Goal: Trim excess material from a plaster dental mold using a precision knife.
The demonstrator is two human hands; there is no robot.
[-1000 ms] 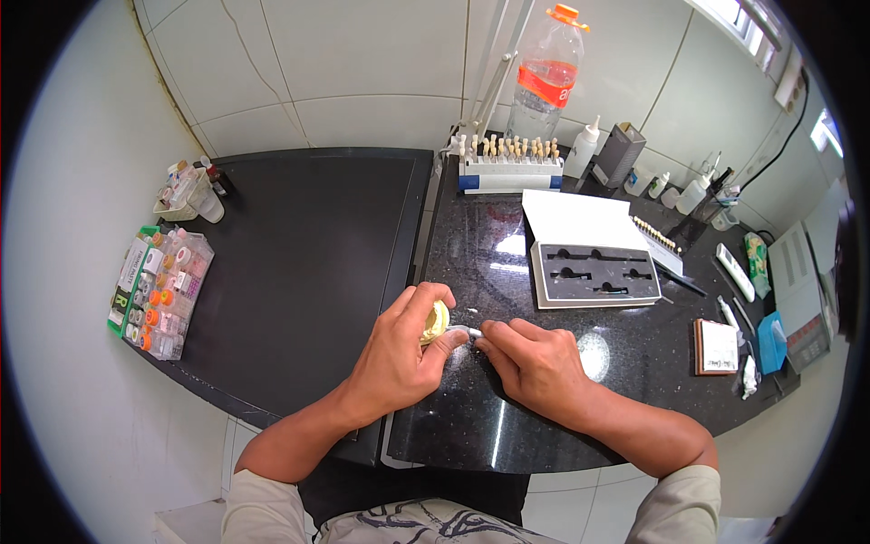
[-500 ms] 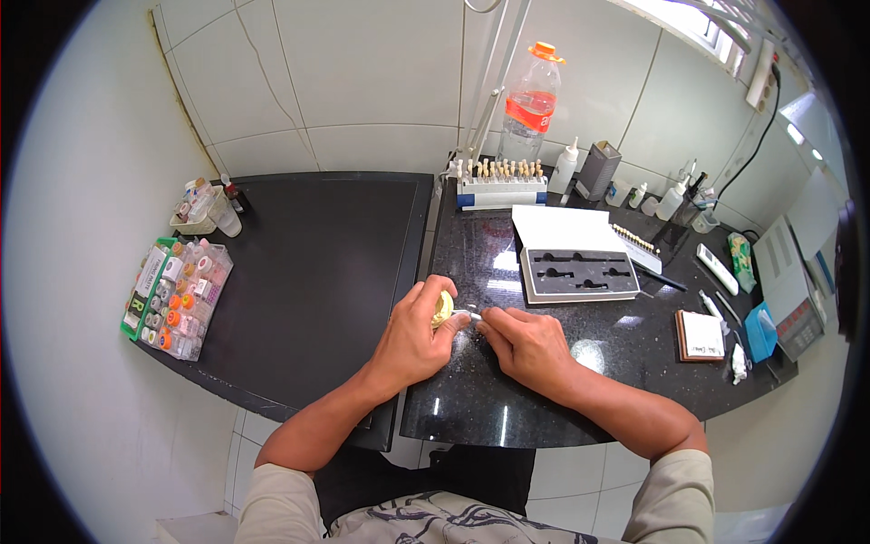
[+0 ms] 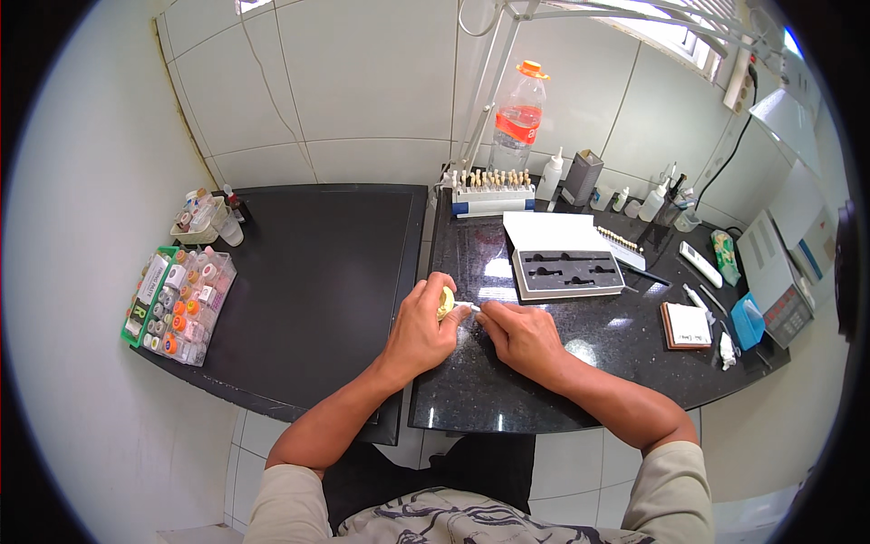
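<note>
My left hand (image 3: 419,328) is closed around a small pale-yellow piece that looks like a dental plaster model (image 3: 446,303), mostly hidden by the fingers. Close by on the right, my right hand (image 3: 524,337) pinches a slim white thing (image 3: 473,308) whose kind is too small to make out. Its end reaches to my left thumb, beside the model. Both hands are above the left part of the glossy black worktop (image 3: 544,399). Beyond them lies an open white box (image 3: 566,292) with a dark foam insert.
A rack of tooth-coloured tabs (image 3: 494,204) and a large plastic bottle (image 3: 518,118) stand at the back. Small bottles, a notepad (image 3: 687,326) and a blue holder (image 3: 748,322) are on the right. On the left matte table (image 3: 317,290) sits a bin of small jars (image 3: 186,304).
The view has tilted, so the background sits lower in the picture. My hands stay close together, with the model and the white thing still held and only slightly shifted.
</note>
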